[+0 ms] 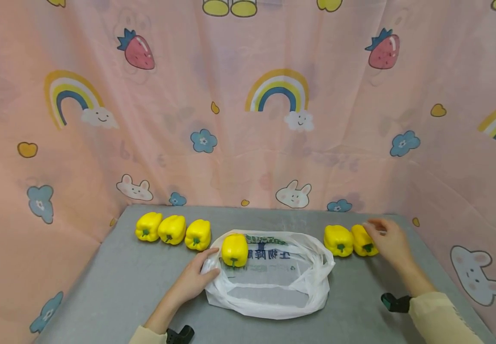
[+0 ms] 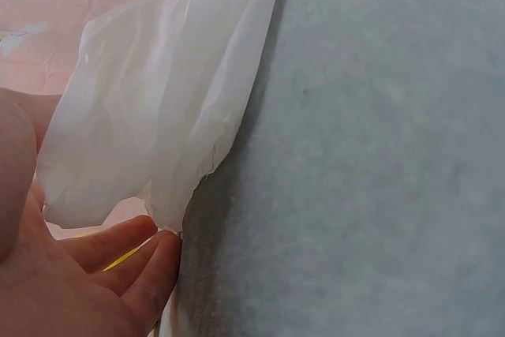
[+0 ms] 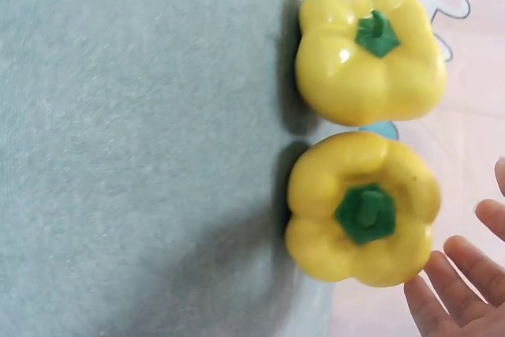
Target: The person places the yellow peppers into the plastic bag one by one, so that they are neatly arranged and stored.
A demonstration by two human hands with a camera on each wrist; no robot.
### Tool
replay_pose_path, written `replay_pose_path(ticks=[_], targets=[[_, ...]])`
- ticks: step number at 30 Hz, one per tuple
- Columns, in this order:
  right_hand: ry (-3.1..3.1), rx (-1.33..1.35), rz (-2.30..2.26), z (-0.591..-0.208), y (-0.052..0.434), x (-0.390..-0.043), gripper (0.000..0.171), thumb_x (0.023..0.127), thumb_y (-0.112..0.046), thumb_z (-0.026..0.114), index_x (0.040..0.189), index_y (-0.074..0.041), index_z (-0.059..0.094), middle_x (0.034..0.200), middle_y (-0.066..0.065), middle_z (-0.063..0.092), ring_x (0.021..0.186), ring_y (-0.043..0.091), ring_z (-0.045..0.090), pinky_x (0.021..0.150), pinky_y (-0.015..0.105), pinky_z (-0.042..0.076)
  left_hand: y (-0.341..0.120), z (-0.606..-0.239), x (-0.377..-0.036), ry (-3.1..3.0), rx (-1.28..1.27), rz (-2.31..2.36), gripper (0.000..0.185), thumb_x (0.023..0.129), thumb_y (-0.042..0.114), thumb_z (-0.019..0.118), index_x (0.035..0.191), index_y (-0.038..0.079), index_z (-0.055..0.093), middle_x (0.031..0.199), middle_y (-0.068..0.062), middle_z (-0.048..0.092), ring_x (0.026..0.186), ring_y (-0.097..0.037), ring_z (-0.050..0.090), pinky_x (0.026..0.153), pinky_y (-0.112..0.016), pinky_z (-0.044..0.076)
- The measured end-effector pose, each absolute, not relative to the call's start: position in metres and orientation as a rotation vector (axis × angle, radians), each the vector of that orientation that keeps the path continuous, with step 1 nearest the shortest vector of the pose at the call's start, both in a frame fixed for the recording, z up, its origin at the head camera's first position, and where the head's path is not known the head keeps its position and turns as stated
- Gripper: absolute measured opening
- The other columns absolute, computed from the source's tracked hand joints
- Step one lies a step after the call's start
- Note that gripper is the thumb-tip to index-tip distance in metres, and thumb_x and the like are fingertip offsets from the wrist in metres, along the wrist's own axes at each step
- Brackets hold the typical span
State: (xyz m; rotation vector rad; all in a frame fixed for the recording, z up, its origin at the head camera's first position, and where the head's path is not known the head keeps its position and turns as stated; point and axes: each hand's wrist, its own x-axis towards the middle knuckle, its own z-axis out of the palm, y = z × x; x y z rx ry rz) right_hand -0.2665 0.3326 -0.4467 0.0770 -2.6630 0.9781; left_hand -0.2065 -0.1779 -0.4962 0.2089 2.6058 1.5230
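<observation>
A white plastic bag (image 1: 269,282) lies open in the middle of the grey table (image 1: 123,286), with one yellow bell pepper (image 1: 234,249) at its left rim. My left hand (image 1: 198,277) holds that rim between thumb and fingers; in the left wrist view the bag's edge (image 2: 158,100) stands up by my left hand's fingertips (image 2: 150,262). Two more peppers sit to the right of the bag. My right hand (image 1: 387,239) hovers with spread fingers by the rightmost pepper (image 1: 363,241). In the right wrist view its fingertips (image 3: 458,297) are just short of this pepper (image 3: 363,211).
Three yellow peppers (image 1: 172,229) stand in a row at the table's back left. The second right-hand pepper (image 1: 339,240) (image 3: 371,53) touches the rightmost one. A pink cartoon-print curtain (image 1: 248,119) closes the back and both sides. Bare grey table lies in front of the bag.
</observation>
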Motion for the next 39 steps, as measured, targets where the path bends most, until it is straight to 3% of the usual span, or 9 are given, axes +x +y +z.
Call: replay_pose_path(ticks=[11,21,29,39], targets=[[-2.757,0.03,0.918,-0.464,0.344,-0.267,0.056,0.106,-0.036,0.053,0.133,0.014,0.054,0.131,0.039,0.05,0.114,0.055,0.051,0.092,0.068,0.045,-0.178,-0.497,-0.205,2.628,0.264,1.521,0.055,0.097,0.021,0.068,0.149,0.016,0.05,0.157,-0.018,0.04,0.146,-0.041,0.033,0.114,-0.068,0.023],[-2.835,-0.015,1.055,-0.466,0.347,-0.265,0.071,0.105,-0.048,0.05,0.142,0.012,0.046,0.143,0.039,0.041,0.125,0.058,0.042,0.098,0.07,0.041,-0.177,-0.496,-0.204,2.605,0.261,1.543,0.054,0.098,0.021,0.068,0.148,0.015,0.05,0.157,-0.017,0.04,0.146,-0.041,0.032,0.115,-0.069,0.022],[-2.84,0.022,1.126,-0.468,0.346,-0.262,0.072,0.104,-0.05,0.051,0.147,0.008,0.043,0.149,0.039,0.035,0.129,0.059,0.039,0.1,0.071,0.039,-0.179,-0.496,-0.205,2.604,0.266,1.55,0.054,0.098,0.021,0.068,0.149,0.014,0.05,0.157,-0.017,0.04,0.147,-0.041,0.031,0.115,-0.068,0.021],[-2.789,-0.068,1.138,-0.472,0.339,-0.256,0.072,0.103,-0.05,0.053,0.146,0.007,0.045,0.147,0.038,0.04,0.125,0.056,0.045,0.098,0.066,0.045,-0.179,-0.498,-0.206,2.602,0.244,1.546,0.055,0.098,0.021,0.068,0.149,0.015,0.05,0.157,-0.017,0.039,0.147,-0.04,0.031,0.115,-0.068,0.021]])
